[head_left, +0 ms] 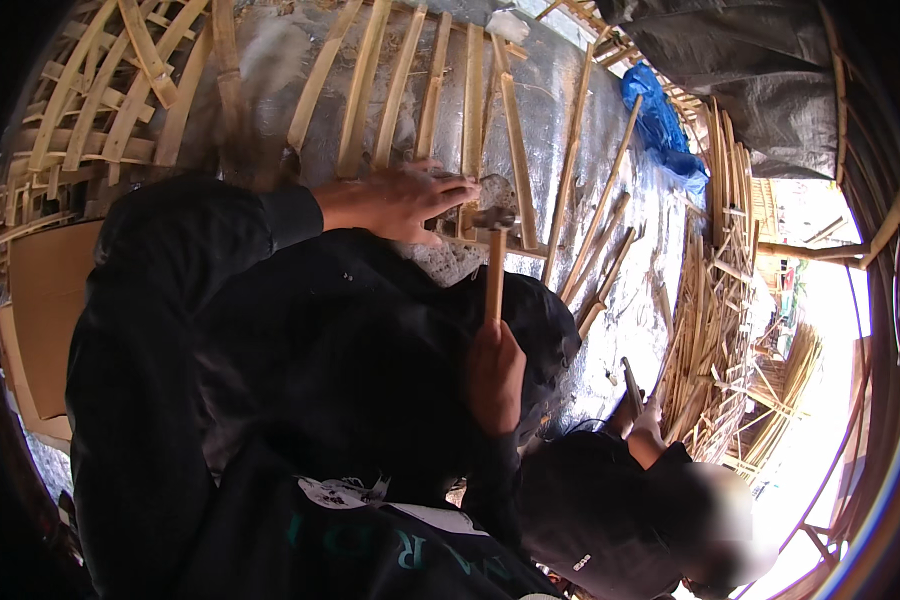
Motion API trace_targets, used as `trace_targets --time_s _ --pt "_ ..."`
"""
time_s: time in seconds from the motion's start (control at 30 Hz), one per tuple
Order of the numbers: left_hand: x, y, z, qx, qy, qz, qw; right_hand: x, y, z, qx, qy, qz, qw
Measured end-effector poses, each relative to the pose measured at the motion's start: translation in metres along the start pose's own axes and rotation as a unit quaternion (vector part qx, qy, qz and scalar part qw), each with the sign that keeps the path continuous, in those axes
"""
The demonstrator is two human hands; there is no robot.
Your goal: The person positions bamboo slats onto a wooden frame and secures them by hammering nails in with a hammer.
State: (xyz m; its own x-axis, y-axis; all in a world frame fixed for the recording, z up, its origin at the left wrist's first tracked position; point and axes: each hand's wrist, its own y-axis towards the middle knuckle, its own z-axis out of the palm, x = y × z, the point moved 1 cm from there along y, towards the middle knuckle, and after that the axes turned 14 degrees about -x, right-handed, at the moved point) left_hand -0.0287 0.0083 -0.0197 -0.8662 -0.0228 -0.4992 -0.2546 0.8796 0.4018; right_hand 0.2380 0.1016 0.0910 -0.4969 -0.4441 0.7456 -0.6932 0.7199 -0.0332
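My right hand [495,375] grips the wooden handle of a hammer [494,255], whose metal head sits just below a bamboo strip [470,110]. My left hand [395,200] presses flat on that strip and its neighbours, fingers spread, right beside the hammer head. The strips lie on a curved silver sheet [550,110] over a bamboo frame. Both my arms are in black sleeves, which hide much of the lower frame.
Loose bamboo slats [605,240] lie across the sheet to the right. A heap of thin bamboo splints [715,330] sits further right, with blue plastic [660,125] above. Another person [630,500] in dark clothes works at the lower right. Brown cardboard [45,300] is at the left.
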Motion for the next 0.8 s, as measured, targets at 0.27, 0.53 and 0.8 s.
trace_targets --time_s 0.27,0.53,0.8 --pt "-0.005 0.003 -0.001 -0.011 0.015 0.012 1.0 -0.008 -0.003 0.003 -0.017 -0.054 0.003 0.998" --pt "-0.006 0.006 -0.005 0.033 0.026 -0.011 0.999 -0.011 -0.01 0.006 -0.033 -0.017 -0.031 0.999" --pt "-0.011 0.009 -0.004 0.027 0.013 -0.013 0.999 -0.027 -0.013 0.015 -0.006 -0.017 -0.036 0.999"
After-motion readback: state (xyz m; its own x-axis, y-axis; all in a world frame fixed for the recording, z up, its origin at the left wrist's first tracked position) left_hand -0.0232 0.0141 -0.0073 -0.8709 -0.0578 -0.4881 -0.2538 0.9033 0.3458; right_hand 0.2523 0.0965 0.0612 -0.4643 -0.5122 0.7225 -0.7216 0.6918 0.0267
